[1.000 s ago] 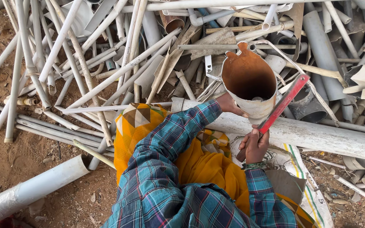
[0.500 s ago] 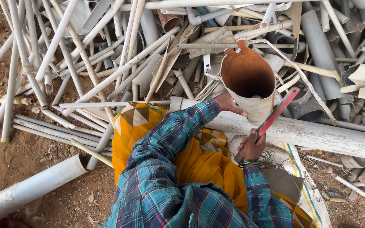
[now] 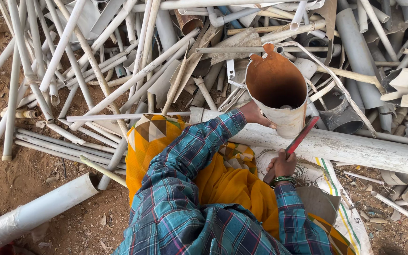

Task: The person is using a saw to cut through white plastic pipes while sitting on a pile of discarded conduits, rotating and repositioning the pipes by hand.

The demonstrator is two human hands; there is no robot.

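Observation:
My left hand [image 3: 256, 115] grips the side of a wide, short pipe piece [image 3: 279, 92], white outside and rust-orange inside, standing upright on a long white pipe [image 3: 355, 147]. My right hand [image 3: 284, 165] holds a flat red-and-black tool [image 3: 294, 144] by its lower end, the tip touching the base of the pipe piece. Both arms wear a blue-green plaid sleeve. Yellow cloth [image 3: 227, 184] covers my lap.
A big heap of white and grey plastic pipes [image 3: 119, 71] fills the ground ahead and to the left. A thick white pipe [image 3: 34, 212] lies on the dirt at lower left. A printed white sack [image 3: 336, 189] lies under my right side.
The red tool has swung down from a raised position near the pipe piece's rim to its base. My left hand keeps its hold.

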